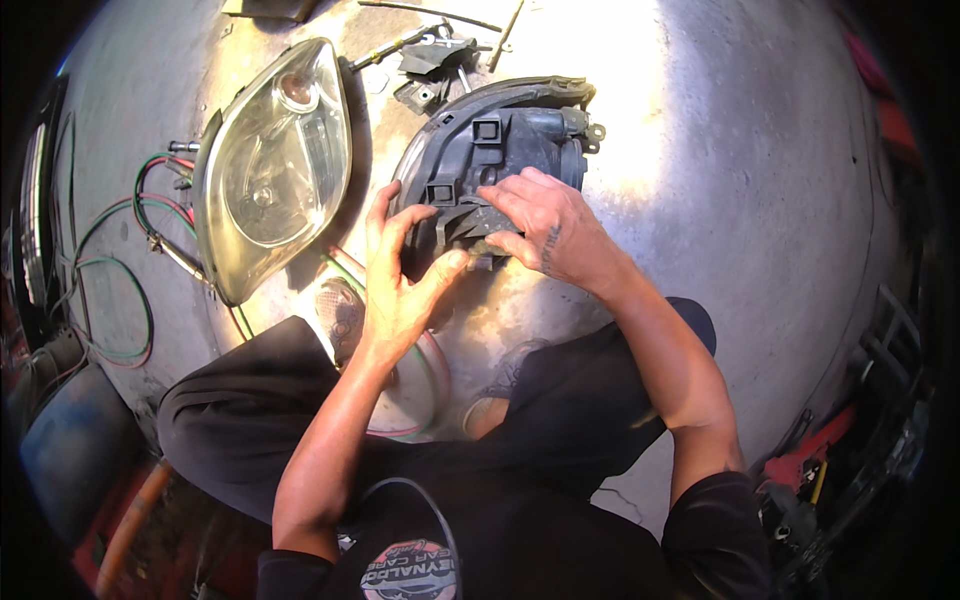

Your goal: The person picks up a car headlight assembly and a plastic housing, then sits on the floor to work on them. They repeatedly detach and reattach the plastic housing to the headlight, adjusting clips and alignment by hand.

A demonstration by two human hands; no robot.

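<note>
A black headlight housing (pixel 525 150) lies on the concrete floor in front of me, its back side turned up. My left hand (pixel 402 275) grips its near left corner, with the fingers over the edge and the thumb on the near side. Across the near part of the housing, my right hand (pixel 553 222) has curled fingers and thumb closed on a black bracket piece (pixel 483 219). Whether that bracket is loose or fixed to the housing I cannot tell. To the left rests a second headlight (pixel 275 165), its clear, yellowed lens facing up.
Black plastic bits (pixel 437 58) and thin rods (pixel 430 14) lie beyond the housing. Red and green hoses (pixel 150 310) with a torch-like metal tube (pixel 180 262) curl at the left. A blue object (pixel 75 430) stands lower left; red and dark gear (pixel 810 450) lines the right.
</note>
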